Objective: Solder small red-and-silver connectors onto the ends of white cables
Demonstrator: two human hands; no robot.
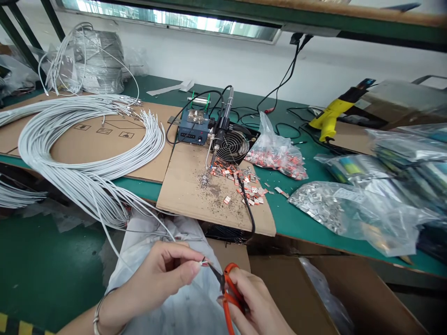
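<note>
Evidently both hands were occupied, close together above the person's lap (171,309), which was covered in pale cloth. On the left hand (164,279), the thumb and forefinger were pinched together, with almost no gap between them, on a small white cable end (202,263). It stuck out just past the fingertips, and small dark and reddish bits showed at its tip, too fine to make out clearly. The other fingers of that hand were curled behind, partly hidden.

The right hand (256,300) was wrapped around orange-handled scissors (228,286), its fingers bent about the loops. The dark blades pointed up and left towards the cable end; they looked narrow, nearly together, but whether they touched it could not be told. So the cable end was between the left fingertips, in front of the worktop (293,228) and lower than its edge.

White cables (38,139) lay in a big loop on the left, some of them hanging over the edge towards the left wrist. Straight ahead, a cardboard sheet (185,186) carried a blue box-shaped device (190,135), a round fan (232,145) and scattered small connectors (254,190). To the right were a bag of reddish parts (279,160) and a bag of silvery parts (317,204).
</note>
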